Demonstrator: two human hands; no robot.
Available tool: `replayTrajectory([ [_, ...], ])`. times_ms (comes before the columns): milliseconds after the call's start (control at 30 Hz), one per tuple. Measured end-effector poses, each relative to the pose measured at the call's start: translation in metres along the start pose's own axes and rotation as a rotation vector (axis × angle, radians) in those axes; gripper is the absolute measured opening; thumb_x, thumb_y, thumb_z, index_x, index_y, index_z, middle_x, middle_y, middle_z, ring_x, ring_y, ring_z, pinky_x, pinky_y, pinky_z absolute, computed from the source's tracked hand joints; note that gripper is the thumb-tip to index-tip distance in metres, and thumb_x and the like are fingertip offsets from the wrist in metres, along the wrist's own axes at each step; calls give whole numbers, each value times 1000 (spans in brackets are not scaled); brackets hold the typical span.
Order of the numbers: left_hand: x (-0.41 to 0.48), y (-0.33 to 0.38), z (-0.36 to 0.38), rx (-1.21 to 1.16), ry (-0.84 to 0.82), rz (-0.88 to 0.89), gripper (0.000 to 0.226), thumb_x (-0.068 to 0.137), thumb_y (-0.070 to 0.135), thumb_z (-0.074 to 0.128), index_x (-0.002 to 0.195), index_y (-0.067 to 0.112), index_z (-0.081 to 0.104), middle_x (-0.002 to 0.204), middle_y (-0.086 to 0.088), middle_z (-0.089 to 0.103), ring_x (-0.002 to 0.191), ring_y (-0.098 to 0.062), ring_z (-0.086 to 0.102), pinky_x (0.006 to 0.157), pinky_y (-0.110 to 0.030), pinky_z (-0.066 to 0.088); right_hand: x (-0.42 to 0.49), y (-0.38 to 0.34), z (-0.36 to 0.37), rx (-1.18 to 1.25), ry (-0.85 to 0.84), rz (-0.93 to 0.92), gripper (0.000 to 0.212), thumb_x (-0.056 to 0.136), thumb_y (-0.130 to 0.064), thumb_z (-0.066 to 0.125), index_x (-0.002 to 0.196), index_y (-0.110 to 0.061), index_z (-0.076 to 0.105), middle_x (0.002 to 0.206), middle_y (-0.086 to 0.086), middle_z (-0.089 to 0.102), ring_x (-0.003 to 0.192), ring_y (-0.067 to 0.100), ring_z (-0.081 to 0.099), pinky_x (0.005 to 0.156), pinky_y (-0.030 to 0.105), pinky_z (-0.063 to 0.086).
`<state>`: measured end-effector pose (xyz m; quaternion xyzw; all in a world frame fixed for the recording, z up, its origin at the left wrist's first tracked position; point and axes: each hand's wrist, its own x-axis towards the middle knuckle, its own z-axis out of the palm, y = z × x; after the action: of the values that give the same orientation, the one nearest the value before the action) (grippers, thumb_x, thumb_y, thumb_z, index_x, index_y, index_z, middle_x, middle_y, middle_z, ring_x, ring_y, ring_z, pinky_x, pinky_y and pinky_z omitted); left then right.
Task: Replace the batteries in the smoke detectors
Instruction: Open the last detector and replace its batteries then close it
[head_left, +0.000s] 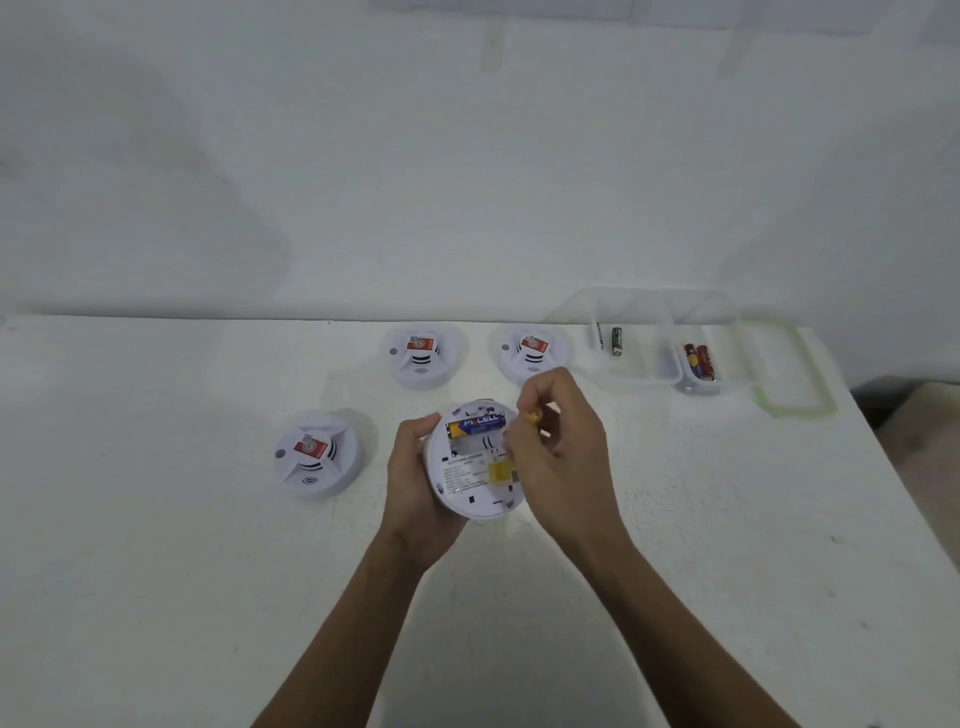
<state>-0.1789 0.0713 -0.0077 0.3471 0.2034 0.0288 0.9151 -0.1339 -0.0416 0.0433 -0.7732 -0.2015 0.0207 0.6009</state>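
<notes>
My left hand (415, 478) grips a white round smoke detector (470, 478), turned back side up above the table. Its battery bay holds one blue and yellow battery (478, 423) in the upper slot; the slot below it looks empty. My right hand (558, 431) is closed on a second battery with a yellow end (532, 417), held at the right edge of the bay. A yellow sticker (501, 473) sits on the detector's back.
Three more smoke detectors lie face up on the white table: front left (317, 454), back middle (423, 356), back right (530, 351). A clear divided box (670, 343) at the back right holds black batteries (616, 341) and red batteries (700, 361). The table's right edge runs diagonally.
</notes>
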Motion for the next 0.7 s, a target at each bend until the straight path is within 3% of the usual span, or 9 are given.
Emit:
replayTrajectory([
  [100,-1,1,-2,8,-47,-19,49,89,39,31,86,19,76,85,-9,71,75,-23,69,65,-32,58,7,-1,-6,-273,-221,-222,3,80,-17,45,79,-16,48,76,-4,47,68,12,50,55,16,41],
  [233,2,-1,-8,22,-47,-18,44,89,41,34,100,13,66,92,-15,67,78,-28,68,67,-36,57,17,3,-10,-650,-415,-448,10,88,-20,53,96,-21,59,86,-2,47,63,9,42,52,22,41],
  [367,3,-1,-12,61,-52,-36,45,96,39,27,108,7,56,96,-17,63,81,-28,67,67,-35,57,25,6,-14,-721,-509,-537,15,89,-24,56,103,-24,62,87,0,51,61,10,40,50,21,34],
  [500,4,-1,-14,130,-55,-31,43,94,37,28,98,9,60,87,-14,69,74,-26,69,64,-34,58,31,8,-15,-775,-538,-641,14,88,-22,60,100,-25,65,80,-1,49,56,13,40,47,23,29],
  [600,5,-3,-16,172,-51,-21,44,88,40,34,94,15,69,90,-13,70,76,-26,70,66,-35,58,36,8,-17,-798,-584,-726,16,86,-22,63,102,-26,64,71,-3,38,52,12,33,46,24,20],
  [700,8,-9,-20,191,-18,-22,52,95,41,26,89,24,75,93,-10,71,81,-26,70,74,-38,57,39,10,-19,-856,-654,-762,24,87,-24,58,110,-29,63,71,-1,39,54,13,33,47,25,20],
])
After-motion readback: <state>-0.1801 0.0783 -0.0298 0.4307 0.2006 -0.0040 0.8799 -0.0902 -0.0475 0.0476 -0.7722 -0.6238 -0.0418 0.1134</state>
